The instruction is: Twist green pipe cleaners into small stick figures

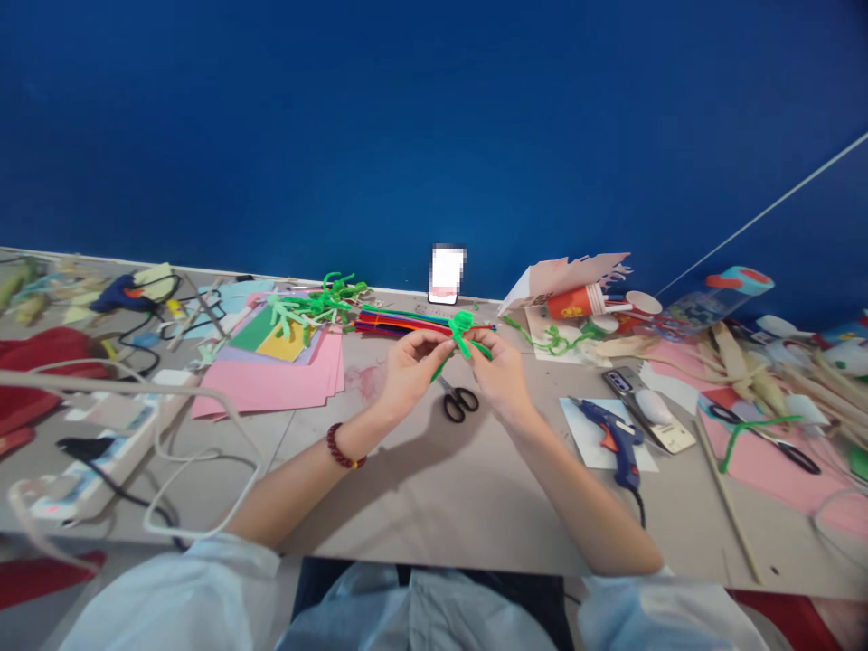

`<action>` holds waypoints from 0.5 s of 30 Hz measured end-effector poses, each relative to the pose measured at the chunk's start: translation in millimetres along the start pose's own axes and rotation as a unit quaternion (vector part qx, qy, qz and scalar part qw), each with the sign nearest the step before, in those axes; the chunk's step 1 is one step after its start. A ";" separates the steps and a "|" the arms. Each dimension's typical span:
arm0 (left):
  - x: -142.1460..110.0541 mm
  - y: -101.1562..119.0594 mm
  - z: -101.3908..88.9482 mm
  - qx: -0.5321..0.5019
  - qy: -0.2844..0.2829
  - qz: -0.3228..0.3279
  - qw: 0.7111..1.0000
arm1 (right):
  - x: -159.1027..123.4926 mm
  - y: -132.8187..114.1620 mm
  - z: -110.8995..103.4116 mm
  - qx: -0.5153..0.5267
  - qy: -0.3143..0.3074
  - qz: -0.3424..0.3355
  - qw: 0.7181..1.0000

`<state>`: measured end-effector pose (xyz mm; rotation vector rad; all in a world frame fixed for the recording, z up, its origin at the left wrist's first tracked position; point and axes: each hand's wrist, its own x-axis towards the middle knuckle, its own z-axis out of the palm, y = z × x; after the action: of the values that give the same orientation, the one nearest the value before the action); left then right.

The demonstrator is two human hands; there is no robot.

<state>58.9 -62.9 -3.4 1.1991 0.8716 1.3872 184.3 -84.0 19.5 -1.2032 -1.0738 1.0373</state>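
1. A deep blue wall [434,136] is seen at the back, and craft stuff is scattered all over the tan tabletop [434,488] in front of it.
2. A green pipe cleaner [462,327] is held up above the tabletop, right in front of the person, with a bunched, twisted bit at the top and a strand running down each side.
3. That pipe cleaner is pinched firmly by the fingertips of the left hand [409,369]. A red bead bracelet [343,447] is worn on that wrist.
4. The right hand [498,372] is closed on it too, from the other side, so the pipe cleaner is gripped between both hands.
5. Black-handled scissors [457,404] are lying on the tabletop just below the hands, untouched.
6. A bundle of multicolored pipe cleaners [400,321] is laid out just past the hands, and pink paper sheets [271,384] are stacked off to the left, with green pipe cleaner shapes [312,307] piled behind them.
7. A blue glue gun [610,438] is parked on a white sheet [576,434] on the right, and a red paper cup [576,301] is tipped on its side further back.
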 end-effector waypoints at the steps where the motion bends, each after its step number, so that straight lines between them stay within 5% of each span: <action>1: -0.3 -1.5 -0.4 0.007 0.000 0.006 1.000 | -0.3 0.0 0.3 0.001 -0.001 0.007 1.000; 8: -1.3 -3.8 -1.6 0.053 0.005 0.048 0.997 | 2.1 7.0 -0.3 0.022 -0.006 0.032 0.999; 15: -2.7 11.1 -2.6 0.173 0.001 0.156 0.972 | 4.6 7.1 -4.8 0.015 -0.018 0.022 0.999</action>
<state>53.5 -67.2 6.0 1.6586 0.9853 1.5233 189.6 -79.8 12.6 -1.1929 -1.0598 1.1085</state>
